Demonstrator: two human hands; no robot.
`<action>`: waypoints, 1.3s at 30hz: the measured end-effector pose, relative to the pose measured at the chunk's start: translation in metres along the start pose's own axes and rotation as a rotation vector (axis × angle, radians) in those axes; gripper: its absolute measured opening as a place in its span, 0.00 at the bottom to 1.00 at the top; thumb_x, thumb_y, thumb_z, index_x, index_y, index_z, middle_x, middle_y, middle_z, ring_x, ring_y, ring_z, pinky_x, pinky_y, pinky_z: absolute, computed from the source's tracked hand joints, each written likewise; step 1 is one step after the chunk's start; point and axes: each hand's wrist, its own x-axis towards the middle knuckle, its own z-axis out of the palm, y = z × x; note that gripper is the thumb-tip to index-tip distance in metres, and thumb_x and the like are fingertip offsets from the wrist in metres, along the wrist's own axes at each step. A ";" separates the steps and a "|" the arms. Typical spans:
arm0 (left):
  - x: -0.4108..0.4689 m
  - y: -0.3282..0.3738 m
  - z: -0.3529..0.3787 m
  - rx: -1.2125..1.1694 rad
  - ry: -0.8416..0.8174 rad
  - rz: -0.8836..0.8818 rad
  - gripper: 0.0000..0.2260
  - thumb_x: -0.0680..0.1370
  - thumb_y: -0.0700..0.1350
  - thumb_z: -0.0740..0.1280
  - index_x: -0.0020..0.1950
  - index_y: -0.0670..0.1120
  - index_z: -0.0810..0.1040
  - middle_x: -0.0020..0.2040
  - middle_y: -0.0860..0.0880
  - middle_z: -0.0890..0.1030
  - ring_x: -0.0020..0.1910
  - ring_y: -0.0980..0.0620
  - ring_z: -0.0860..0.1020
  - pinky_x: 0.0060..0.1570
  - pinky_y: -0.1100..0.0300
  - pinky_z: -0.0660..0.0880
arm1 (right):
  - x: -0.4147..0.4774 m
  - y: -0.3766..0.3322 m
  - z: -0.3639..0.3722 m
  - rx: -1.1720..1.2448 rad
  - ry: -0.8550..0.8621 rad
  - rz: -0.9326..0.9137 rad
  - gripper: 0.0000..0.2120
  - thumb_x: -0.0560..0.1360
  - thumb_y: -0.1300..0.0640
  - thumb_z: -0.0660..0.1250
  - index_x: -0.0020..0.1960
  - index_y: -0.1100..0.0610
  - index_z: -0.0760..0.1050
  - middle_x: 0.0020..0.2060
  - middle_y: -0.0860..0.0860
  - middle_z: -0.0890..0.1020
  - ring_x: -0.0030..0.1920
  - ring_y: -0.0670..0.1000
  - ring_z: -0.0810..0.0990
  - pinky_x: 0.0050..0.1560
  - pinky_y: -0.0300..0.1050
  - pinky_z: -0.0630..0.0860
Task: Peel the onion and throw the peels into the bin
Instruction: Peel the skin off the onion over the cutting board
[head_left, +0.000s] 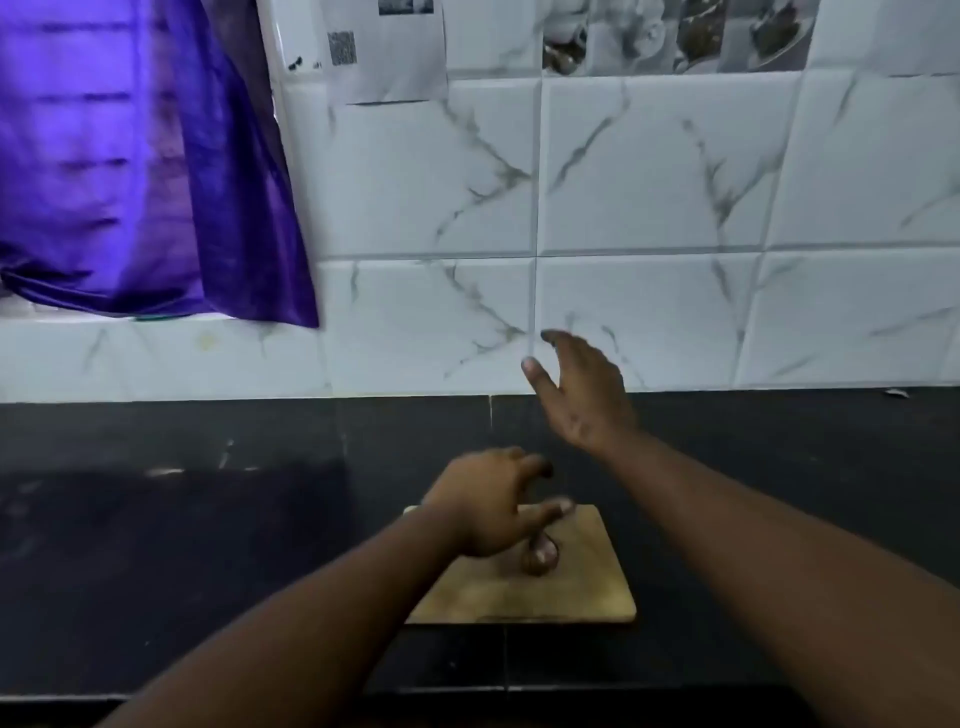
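A small brown onion (541, 559) lies on a wooden cutting board (571, 592) on the black counter. My left hand (493, 506) hovers just above and left of the onion with relaxed, spread fingers, and holds nothing that I can see. My right hand (582, 395) is raised above the counter near the wall, palm open, fingers straight, empty. No bin and no loose peels are in view.
The black counter (208, 519) stretches left and right of the board, backed by a white marble-patterned tile wall (649, 208). A purple curtain (145, 171) hangs at the upper left. A paper sheet (384, 52) is stuck on the wall.
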 end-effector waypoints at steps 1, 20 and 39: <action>-0.009 0.008 0.008 -0.006 -0.102 -0.006 0.28 0.78 0.70 0.61 0.71 0.54 0.74 0.64 0.50 0.80 0.61 0.48 0.80 0.56 0.50 0.78 | -0.015 0.002 0.003 0.031 0.006 0.020 0.25 0.83 0.42 0.57 0.75 0.56 0.69 0.71 0.56 0.77 0.70 0.59 0.75 0.71 0.59 0.71; -0.024 -0.009 0.060 -1.034 0.491 -0.317 0.13 0.76 0.39 0.78 0.60 0.47 0.86 0.53 0.47 0.89 0.53 0.51 0.88 0.58 0.48 0.85 | -0.101 0.036 0.059 1.076 -0.135 0.286 0.13 0.78 0.63 0.72 0.62 0.63 0.80 0.53 0.59 0.87 0.52 0.50 0.88 0.47 0.38 0.84; -0.024 -0.007 0.079 -0.866 0.714 -0.385 0.07 0.80 0.37 0.72 0.53 0.47 0.87 0.48 0.52 0.87 0.47 0.53 0.86 0.50 0.51 0.86 | -0.109 0.041 0.068 1.153 -0.075 0.186 0.19 0.70 0.65 0.79 0.59 0.58 0.82 0.52 0.54 0.89 0.54 0.51 0.87 0.52 0.40 0.83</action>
